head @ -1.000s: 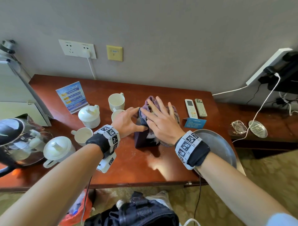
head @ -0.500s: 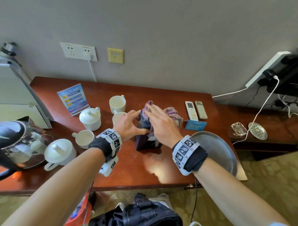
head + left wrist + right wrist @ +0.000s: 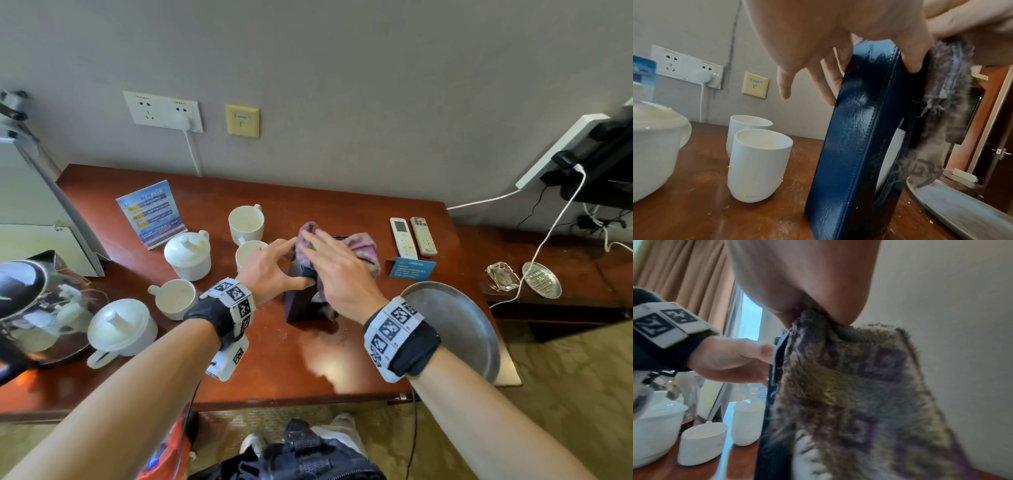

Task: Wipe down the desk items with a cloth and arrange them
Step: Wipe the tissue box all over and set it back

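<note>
So white mugs [image 3: 246, 222] crowd the left side of the desk [image 3: 260, 359], a steel tray [image 3: 459, 329] sits right. Left hand [image 3: 270, 270] grips the upright navy leather folder [image 3: 855, 138], probably a menu stand; right hand [image 3: 337, 274] presses a frayed purple cloth [image 3: 363, 248] flat-fingered over its top.

Daylit, glare on desk [image 3: 322, 356]; wide-angle warp; wrist views blurred.

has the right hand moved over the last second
Yes. The right hand slid with the cloth toward the wall, away from the metal tray.
</note>
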